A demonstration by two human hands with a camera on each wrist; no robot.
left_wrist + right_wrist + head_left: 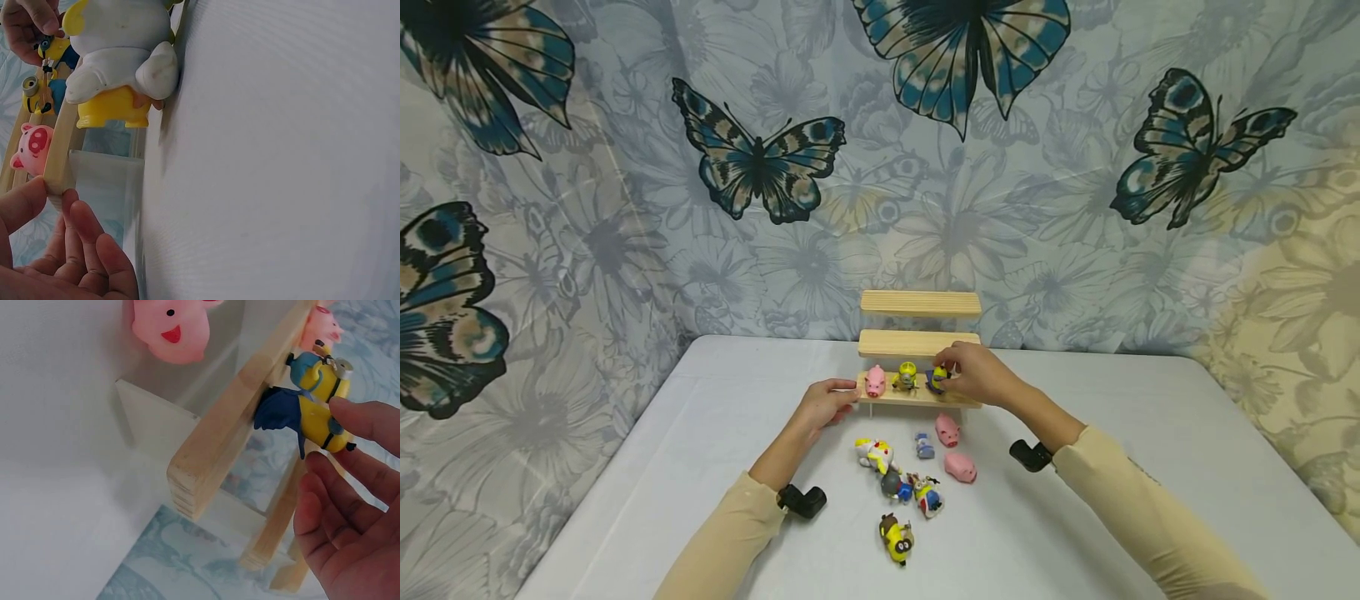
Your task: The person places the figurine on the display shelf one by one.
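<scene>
A three-tier wooden display shelf (920, 342) stands on the table. On its lowest tier, from left to right, are a pink pig figure (875, 381), a yellow Minion figure (906, 377) and a second Minion figure in dark blue (319, 425). My right hand (981, 372) pinches that blue-clad Minion by its yellow head, with its base at the tier's right part. At the other end, my left hand (823, 406) grips the left edge of the lowest tier, thumb above and fingers below, close to the pig (34, 149).
In front of the shelf lie two pink pigs (960, 467), a small blue-grey figure (924, 446), a white-and-yellow figure (876, 455) and several other toy figures, with a yellow Minion (896, 538) nearest me. A butterfly-print cloth (760, 275) hangs behind the white table (700, 467).
</scene>
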